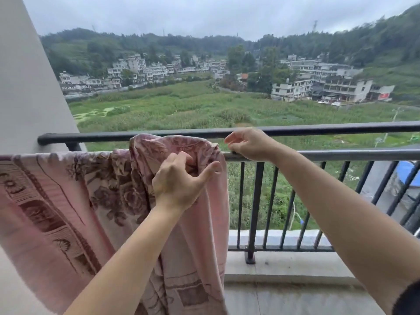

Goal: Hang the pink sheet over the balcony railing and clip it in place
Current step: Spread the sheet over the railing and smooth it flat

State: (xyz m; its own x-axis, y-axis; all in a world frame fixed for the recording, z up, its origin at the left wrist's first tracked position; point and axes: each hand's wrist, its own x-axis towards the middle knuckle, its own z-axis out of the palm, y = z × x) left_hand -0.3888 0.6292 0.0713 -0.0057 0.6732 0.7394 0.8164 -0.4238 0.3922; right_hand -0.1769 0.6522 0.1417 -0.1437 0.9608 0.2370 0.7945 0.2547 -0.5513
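The pink sheet (68,189) with a dark floral pattern hangs over the balcony railing (318,155) on the left. Its right part is bunched up in folds that rise to the upper black bar (318,129). My left hand (179,180) holds a fold of the sheet just below the rail, fingers curled into the cloth and thumb stretched out. My right hand (247,144) is just right of the sheet's top corner, resting on the rail with loosely bent fingers and nothing between them. No clip is in view.
A grey wall (29,87) closes the balcony on the left. Black vertical bars (256,201) stand on a concrete ledge (295,264). Beyond lie green fields and village buildings far below.
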